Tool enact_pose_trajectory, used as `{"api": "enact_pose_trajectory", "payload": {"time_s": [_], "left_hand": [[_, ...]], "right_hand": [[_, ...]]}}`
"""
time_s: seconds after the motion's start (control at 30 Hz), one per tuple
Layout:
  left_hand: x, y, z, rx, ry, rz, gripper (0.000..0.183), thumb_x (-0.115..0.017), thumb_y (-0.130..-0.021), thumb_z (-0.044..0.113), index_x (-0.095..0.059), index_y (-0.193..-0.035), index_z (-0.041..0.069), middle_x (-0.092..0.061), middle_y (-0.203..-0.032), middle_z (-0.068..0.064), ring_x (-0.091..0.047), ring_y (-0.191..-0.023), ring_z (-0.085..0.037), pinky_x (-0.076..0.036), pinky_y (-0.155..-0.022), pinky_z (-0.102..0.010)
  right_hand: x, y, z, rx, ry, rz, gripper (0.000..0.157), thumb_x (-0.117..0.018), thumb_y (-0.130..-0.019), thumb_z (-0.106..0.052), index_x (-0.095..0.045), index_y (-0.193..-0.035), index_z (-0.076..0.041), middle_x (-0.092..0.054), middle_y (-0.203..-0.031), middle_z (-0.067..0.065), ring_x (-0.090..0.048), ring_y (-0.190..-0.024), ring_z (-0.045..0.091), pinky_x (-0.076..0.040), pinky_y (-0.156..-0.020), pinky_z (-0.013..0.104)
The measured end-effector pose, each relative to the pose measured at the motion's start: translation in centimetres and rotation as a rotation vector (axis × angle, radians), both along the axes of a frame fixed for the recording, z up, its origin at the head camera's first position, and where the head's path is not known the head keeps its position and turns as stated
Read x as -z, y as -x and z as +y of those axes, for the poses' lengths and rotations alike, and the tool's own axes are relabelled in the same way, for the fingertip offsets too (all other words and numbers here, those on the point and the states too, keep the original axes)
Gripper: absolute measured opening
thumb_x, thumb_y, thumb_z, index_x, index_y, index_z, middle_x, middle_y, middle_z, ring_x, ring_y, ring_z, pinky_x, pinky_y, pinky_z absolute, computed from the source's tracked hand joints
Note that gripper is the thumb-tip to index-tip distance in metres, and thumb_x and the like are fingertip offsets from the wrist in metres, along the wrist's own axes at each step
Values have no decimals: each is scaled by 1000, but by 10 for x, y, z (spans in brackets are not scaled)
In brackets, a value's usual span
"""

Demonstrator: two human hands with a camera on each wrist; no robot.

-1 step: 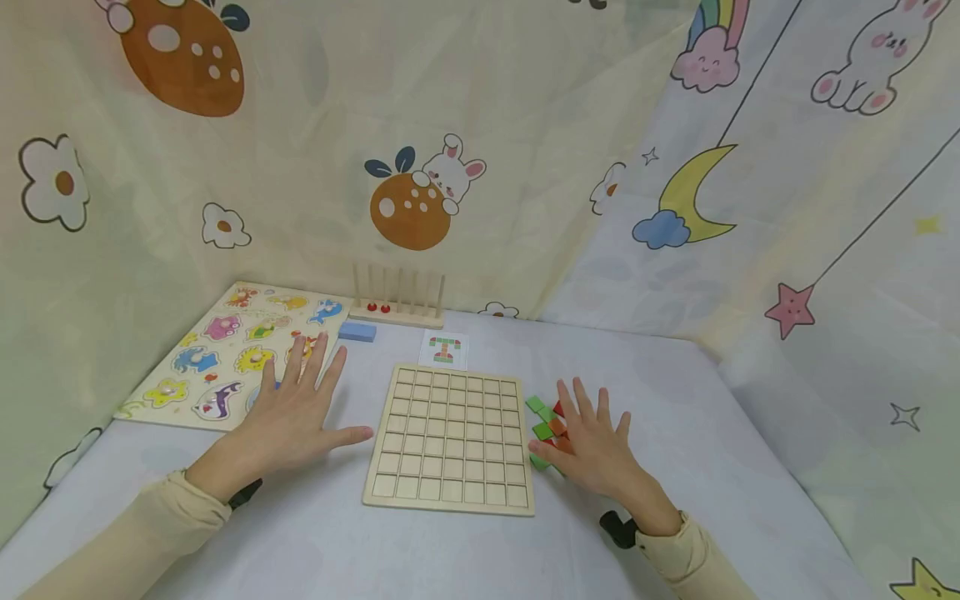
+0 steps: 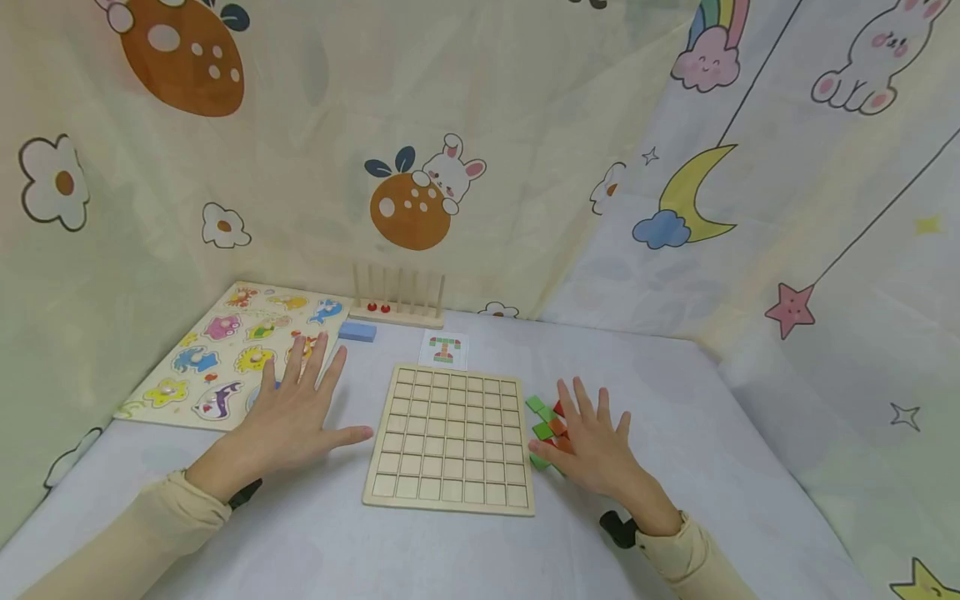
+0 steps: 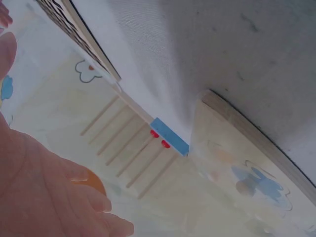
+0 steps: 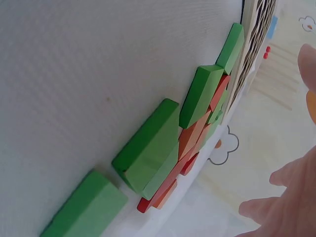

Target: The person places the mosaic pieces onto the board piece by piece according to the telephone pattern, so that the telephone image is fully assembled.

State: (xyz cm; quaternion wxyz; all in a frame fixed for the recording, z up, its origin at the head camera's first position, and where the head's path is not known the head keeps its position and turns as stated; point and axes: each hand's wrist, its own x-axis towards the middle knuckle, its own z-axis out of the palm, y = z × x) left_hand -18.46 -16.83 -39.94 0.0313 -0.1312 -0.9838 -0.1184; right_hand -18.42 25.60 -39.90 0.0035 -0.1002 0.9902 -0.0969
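Observation:
A light wooden grid board [image 2: 453, 437] with square compartments lies flat on the white table. Left of it my left hand [image 2: 292, 417] hovers palm down, fingers spread and thumb toward the board's edge. My right hand [image 2: 596, 450] is spread in the same way on the board's right, over a loose group of small coloured tiles [image 2: 542, 431], part of which it hides. In the right wrist view, green tiles [image 4: 148, 143], red and orange ones lie below the fingers. Neither hand holds anything. Behind the board lies a card [image 2: 445, 350] printed with a red and green pattern.
At the back left lies a knobbed animal puzzle board [image 2: 180, 417], partly behind my left hand. Next to it stand a blue block [image 2: 357, 332] and a wooden peg rack [image 2: 397, 317] with two red beads. A printed cloth [image 2: 525, 192] hangs behind the table.

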Motion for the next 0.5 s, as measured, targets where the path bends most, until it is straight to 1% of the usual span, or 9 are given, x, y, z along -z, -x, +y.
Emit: {"api": "enact_pose_trajectory", "payload": {"time_s": [0.37, 0.5], "left_hand": [[2, 0, -1, -2, 5, -1, 123, -60, -83, 81, -11, -165, 3, 7, -171, -26, 14, -156, -52, 2, -113, -82], [2, 0, -1, 5, 4, -1, 123, -60, -83, 81, -10, -165, 4, 7, -171, -26, 12, -156, -53, 2, -113, -82]], "right_hand": [[-1, -1, 0, 0, 12, 1, 104, -62, -92, -67, -14, -166, -12, -9, -172, 21, -4, -152, 63, -5, -107, 89], [-2, -2, 1, -6, 11, 7, 102, -62, -93, -65, -15, -166, -11, -9, -172, 21, -5, -152, 63, -6, -107, 89]]}}
